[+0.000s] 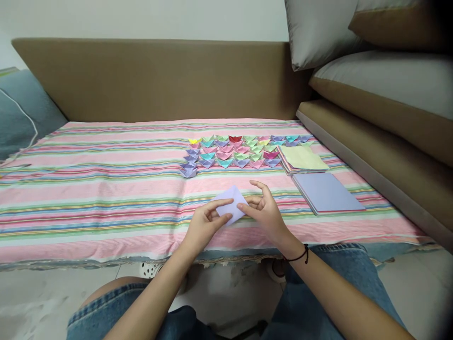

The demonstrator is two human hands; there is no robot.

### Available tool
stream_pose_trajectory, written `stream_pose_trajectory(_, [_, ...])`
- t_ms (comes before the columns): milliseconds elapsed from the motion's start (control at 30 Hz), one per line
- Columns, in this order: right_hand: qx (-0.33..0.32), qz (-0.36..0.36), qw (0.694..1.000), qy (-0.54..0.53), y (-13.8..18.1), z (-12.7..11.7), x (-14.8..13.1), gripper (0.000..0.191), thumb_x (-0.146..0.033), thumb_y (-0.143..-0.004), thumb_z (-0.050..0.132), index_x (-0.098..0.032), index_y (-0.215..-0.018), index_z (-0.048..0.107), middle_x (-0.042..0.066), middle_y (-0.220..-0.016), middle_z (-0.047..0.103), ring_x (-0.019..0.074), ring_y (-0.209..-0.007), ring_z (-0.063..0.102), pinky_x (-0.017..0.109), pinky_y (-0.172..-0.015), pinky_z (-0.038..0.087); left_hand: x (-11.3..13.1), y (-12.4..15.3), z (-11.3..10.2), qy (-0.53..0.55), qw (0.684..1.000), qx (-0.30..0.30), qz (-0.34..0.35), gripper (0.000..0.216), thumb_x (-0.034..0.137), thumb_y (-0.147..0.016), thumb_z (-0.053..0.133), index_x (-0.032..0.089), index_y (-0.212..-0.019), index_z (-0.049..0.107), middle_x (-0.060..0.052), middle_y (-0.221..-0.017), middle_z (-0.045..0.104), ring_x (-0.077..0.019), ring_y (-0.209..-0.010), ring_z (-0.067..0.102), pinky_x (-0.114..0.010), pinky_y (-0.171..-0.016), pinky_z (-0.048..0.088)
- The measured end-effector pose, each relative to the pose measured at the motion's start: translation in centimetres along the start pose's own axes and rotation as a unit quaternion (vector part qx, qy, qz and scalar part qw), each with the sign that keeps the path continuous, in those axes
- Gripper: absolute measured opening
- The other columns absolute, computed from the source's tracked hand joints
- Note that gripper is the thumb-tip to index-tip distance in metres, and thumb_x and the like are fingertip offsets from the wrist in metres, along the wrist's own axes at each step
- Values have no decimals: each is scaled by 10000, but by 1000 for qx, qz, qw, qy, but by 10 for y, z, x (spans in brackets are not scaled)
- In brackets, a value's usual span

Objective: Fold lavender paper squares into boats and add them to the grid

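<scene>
A folded lavender paper (230,202) lies on the striped cloth (106,198) near its front edge. My left hand (204,225) pinches the paper's left side between thumb and forefinger. My right hand (264,211) presses its forefinger on the paper's right corner, other fingers curled and raised. Behind the paper sit rows of several small folded paper boats (240,152) in many colours.
Two stacks of square paper lie to the right: one topped with a yellow sheet (305,158), one topped with a lavender sheet (326,191). A brown sofa back (159,80) and cushions (382,80) rise behind and at right. A grey-blue blanket (21,111) lies far left.
</scene>
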State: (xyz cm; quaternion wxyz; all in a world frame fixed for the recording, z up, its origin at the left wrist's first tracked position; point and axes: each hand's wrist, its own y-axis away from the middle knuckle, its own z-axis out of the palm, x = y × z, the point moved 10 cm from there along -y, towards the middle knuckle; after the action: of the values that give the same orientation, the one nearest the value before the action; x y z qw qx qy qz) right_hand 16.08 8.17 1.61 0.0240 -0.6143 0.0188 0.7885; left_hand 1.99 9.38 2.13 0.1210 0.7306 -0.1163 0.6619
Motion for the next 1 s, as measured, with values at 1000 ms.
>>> stream_pose_trajectory(1000, [-41,21,998,38,3,7,12,609,-250,-589,780,-241,-1060,393,-49,-641,670,155,-562,629,252,-546,453,-4,4,13,-41,998,-42,34,541,288,-684,700,197,-1207,596,86,-511,259,-61,-468,190,-215,-434,161])
